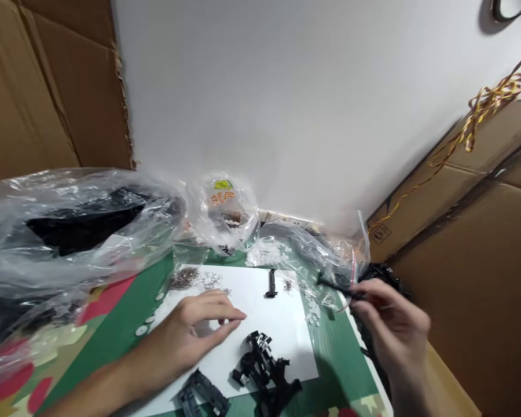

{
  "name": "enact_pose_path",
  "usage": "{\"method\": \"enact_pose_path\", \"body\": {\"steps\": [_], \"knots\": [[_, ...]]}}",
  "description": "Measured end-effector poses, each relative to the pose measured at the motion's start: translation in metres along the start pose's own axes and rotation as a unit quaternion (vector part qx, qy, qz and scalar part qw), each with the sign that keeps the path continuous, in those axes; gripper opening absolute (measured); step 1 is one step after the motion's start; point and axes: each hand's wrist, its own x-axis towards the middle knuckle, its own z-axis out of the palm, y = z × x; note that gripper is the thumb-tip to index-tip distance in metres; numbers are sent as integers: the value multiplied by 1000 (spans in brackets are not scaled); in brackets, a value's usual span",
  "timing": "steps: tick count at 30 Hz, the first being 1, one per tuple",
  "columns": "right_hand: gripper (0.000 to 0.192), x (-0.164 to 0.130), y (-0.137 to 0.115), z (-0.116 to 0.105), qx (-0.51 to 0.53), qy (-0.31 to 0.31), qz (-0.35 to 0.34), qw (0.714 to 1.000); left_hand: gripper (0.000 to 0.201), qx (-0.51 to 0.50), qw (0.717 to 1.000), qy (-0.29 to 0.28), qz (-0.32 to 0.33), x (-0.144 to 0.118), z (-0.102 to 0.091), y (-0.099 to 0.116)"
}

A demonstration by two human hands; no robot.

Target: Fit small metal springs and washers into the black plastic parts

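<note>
My right hand is closed on one end of a long, thin black plastic part, raised at the table's right edge. Over the white sheet, my left hand has thumb and forefinger tips pressed together; anything between them is too small to make out. A short black plastic piece stands out on the sheet's far side. Near the front lie a heap of black plastic parts and a dark bracket-like piece. Beyond my left hand are small piles of tiny metal pieces, and a coppery pile sits farther right.
Clear bags and white round parts line the back of the green table. A large plastic bag covers the left. Cardboard boxes stand right, with more black parts beside the table. Twisted wire hangs above.
</note>
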Motion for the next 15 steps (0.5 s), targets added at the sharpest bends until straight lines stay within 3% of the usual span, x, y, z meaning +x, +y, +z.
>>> {"method": "enact_pose_path", "body": {"steps": [2,4,6,8,11,15], "knots": [[19,8,18,-26,-13,175,31,984,14,26,999,40,-6,3,-2,-7],[37,19,38,-50,-77,257,76,960,14,23,996,81,-19,5,-4,-12],[52,30,58,-70,-210,252,99,939,17,-6,993,110,-47,6,-8,-11],[59,38,80,-84,-254,236,119,930,21,-64,986,127,-84,8,-14,-5],[59,42,109,-97,-307,193,154,919,25,-185,970,117,-107,11,-26,5],[54,40,134,-105,-373,136,187,899,26,-311,926,167,-138,17,-37,10]]}}
